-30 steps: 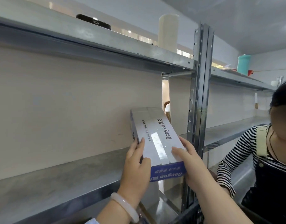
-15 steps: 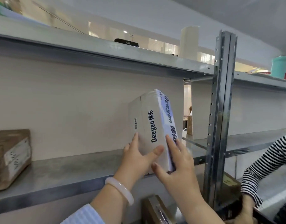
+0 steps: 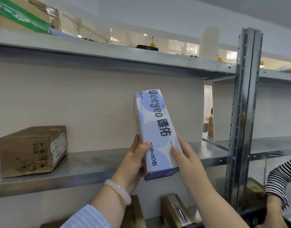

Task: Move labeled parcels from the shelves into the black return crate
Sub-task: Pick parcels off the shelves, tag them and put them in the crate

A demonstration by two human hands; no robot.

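Clamping the box point(image 3: 156, 129) low on both sides, with the left hand point(image 3: 135, 163) curled round the left edge, thumb over the printed face, and the right hand point(image 3: 186, 160) wrapped along the right edge, thumb on the face too. Held near upright, slightly tilted, bottom end out in front of the shelf point(image 3: 83, 163) lip. Turned since half a second ago: then showing a narrow side, now the broad blue-dotted face. Counted: one box in hand, one brown parcel point(image 3: 32, 150) on the shelf well to the left, two cartons point(image 3: 174, 209) below, one striped sleeve point(image 3: 279, 180) at lower right past the post point(image 3: 242, 112).
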